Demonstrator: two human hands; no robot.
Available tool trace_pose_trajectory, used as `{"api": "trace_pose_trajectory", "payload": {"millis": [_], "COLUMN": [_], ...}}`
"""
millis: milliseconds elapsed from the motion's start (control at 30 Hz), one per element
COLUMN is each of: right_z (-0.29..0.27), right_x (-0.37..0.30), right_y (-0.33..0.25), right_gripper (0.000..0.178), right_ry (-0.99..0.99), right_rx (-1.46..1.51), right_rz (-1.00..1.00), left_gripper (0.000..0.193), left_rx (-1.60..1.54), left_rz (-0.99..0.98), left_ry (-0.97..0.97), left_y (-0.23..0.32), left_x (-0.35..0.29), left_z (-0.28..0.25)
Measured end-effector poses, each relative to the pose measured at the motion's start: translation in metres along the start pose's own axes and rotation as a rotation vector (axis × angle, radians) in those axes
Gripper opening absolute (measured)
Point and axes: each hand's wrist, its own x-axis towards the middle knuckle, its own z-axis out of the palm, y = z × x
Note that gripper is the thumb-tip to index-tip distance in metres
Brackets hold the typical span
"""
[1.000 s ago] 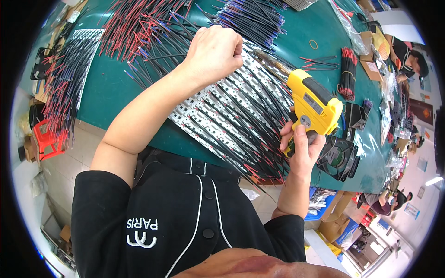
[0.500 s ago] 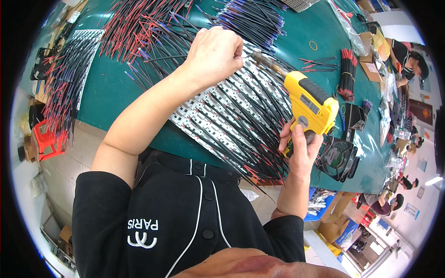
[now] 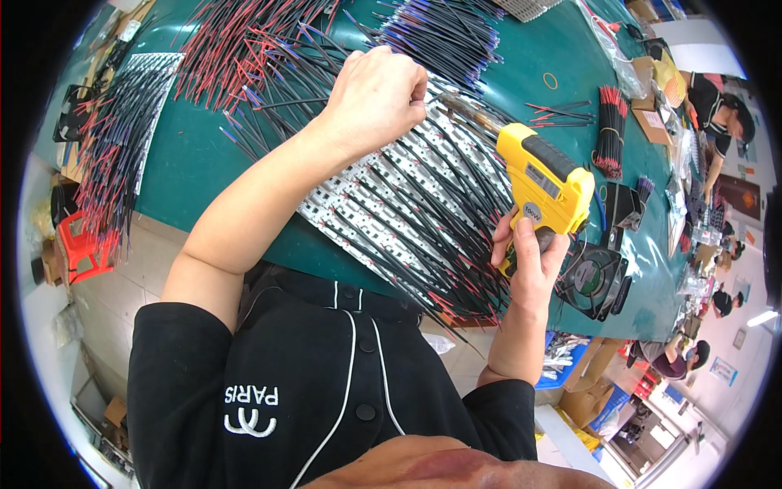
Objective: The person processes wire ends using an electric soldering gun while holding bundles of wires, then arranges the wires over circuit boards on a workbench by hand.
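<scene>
The right hand (image 3: 529, 265) is wrapped shut around the grip of a yellow plastic pistol-shaped heat tool (image 3: 547, 186), forefinger laid on the front of the handle near the trigger; the tool stands at the near right edge of the green counter (image 3: 191, 163), touching nothing but the hand. Its barrel runs from the handle up and to the left, so the nozzle end, which I cannot see clearly, points toward the far middle of the counter, over the row of white circuit strips with thin black and red wires (image 3: 407, 212). The left hand (image 3: 376, 94) is curled nearly into a fist and presses down on the far end of those strips, fingertips tucked under, seemingly pinching a wire, though what exactly it holds is hidden. The strips lie side by side, their long axis running from the near edge toward the far middle, wire tails fanning toward the near edge. I judge the tool light, rigid and hot at the tip, best taken only by the handle; the strips look thin, bendable and delicate at the wire joints, better held flat by their edges. Loose bundles of red and black wires (image 3: 236, 49) lie toward the far left corner.
</scene>
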Motion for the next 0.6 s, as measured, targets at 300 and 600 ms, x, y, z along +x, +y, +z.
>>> {"api": "trace_pose_trajectory", "payload": {"millis": [300,600], "right_z": [0.0048,-0.0042], "right_x": [-0.0027,-0.0053], "right_y": [-0.0048,0.0033], "right_gripper": [0.014,0.033], "right_ry": [0.055,0.007], "right_rx": [0.027,-0.017], "right_rz": [-0.031,-0.017], "left_gripper": [0.008,0.009], "left_rx": [0.01,0.012], "left_rz": [-0.004,0.019], "left_ry": [-0.003,0.023], "left_y": [-0.0001,-0.0025], "left_x": [0.001,-0.0007], "left_z": [0.0007,0.0027]}}
